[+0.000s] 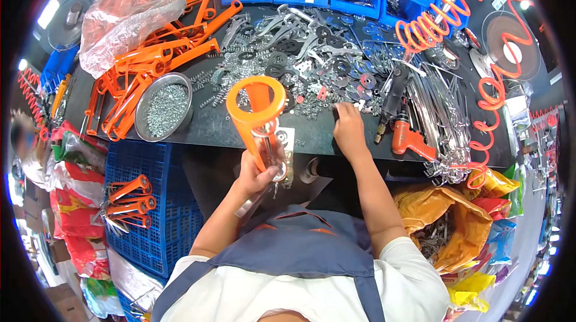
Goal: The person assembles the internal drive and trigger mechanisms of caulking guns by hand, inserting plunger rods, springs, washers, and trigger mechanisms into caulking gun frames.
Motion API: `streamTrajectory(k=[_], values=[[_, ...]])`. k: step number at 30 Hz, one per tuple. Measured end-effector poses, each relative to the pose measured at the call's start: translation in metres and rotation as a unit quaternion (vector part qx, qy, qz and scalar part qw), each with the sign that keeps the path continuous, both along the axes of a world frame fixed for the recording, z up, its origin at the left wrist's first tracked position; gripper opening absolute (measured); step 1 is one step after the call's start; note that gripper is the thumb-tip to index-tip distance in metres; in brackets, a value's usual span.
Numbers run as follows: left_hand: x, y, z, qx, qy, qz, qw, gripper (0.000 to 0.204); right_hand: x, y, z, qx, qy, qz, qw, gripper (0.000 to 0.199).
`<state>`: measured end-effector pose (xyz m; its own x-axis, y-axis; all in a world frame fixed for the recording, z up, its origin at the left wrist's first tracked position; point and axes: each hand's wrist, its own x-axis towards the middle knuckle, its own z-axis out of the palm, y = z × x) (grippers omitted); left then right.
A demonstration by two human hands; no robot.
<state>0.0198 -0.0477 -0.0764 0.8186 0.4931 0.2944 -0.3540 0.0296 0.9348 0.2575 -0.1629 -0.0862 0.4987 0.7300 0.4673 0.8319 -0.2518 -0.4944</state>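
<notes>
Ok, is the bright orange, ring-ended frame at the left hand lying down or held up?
Held up: the left hand grips the orange frame low down, its ring-shaped end raised toward the camera.

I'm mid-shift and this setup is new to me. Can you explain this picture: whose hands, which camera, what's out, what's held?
There's no machine arm: these are one person's bare hands. The single view comes from a fisheye camera on their head, looking down, so straight edges bend near the rim.

The left hand grips an orange frame, ring end up. The right hand is at the near edge of the loose metal parts; whether it pinches one is unclear.

On the dark table, more orange frames and a bowl of small parts lie left, a red-handled tool right, and blue bins behind.
</notes>
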Motion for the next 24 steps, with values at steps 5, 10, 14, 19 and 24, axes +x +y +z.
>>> streamTrajectory(k=[5,10,14,19,24], values=[[0.000,-0.004,0.003,-0.044,-0.013,0.004,0.999,0.055,0.000,0.017,0.003,0.022,-0.091,0.026,0.995,0.036],[-0.001,-0.005,0.001,-0.053,-0.021,-0.001,0.998,0.054,-0.010,-0.007,0.008,-0.027,-0.110,0.069,0.991,0.042],[0.000,-0.004,0.001,-0.041,-0.027,-0.010,0.999,0.052,0.005,-0.037,0.017,0.078,-0.125,-0.002,0.989,0.046],[0.000,-0.003,0.002,-0.021,-0.021,0.008,1.000,0.052,0.062,-0.051,0.045,0.137,-0.218,-0.318,0.912,0.039],[0.003,-0.001,0.001,0.009,-0.016,0.011,1.000,0.047,0.131,-0.051,0.037,0.136,0.585,-0.021,0.799,0.031]])
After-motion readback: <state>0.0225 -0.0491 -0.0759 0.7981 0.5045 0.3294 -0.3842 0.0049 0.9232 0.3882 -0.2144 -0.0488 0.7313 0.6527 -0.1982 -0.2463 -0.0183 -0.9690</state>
